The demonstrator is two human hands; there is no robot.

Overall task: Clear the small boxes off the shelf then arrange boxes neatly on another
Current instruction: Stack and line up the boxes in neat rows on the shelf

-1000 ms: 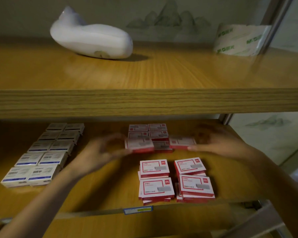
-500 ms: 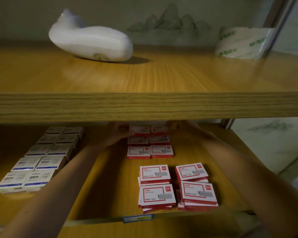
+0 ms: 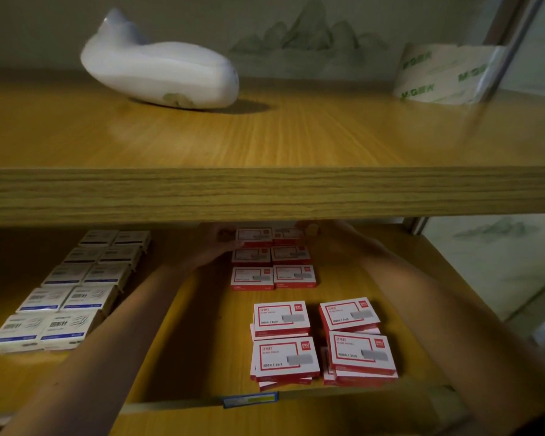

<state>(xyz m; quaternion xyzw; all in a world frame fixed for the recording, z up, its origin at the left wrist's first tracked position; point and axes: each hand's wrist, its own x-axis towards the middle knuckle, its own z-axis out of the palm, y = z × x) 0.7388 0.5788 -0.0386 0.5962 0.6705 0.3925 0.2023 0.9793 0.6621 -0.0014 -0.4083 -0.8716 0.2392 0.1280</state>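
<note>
Small red-and-white boxes [image 3: 273,275] lie flat in a tidy two-wide block at the back middle of the lower shelf [image 3: 202,341]. My left hand [image 3: 216,245] touches the left side of the rearmost left box [image 3: 254,236], fingers fairly straight. My right hand [image 3: 320,234] is at the right side of the rearmost right box [image 3: 285,234], its fingers largely hidden under the upper shelf's edge [image 3: 265,193]. Nearer the front stand loose stacks of larger red boxes [image 3: 283,319], [image 3: 361,354].
White-and-blue boxes [image 3: 66,297] form two neat columns on the lower shelf's left. The upper shelf [image 3: 265,136] carries a white wrapped object [image 3: 158,77] and a tape roll [image 3: 438,73]. A blue-yellow label [image 3: 249,399] sits on the lower shelf's front edge.
A second ago both hands carried red boxes above the block. They have since reached to the back of the shelf, and the boxes now lie in the rear row.
</note>
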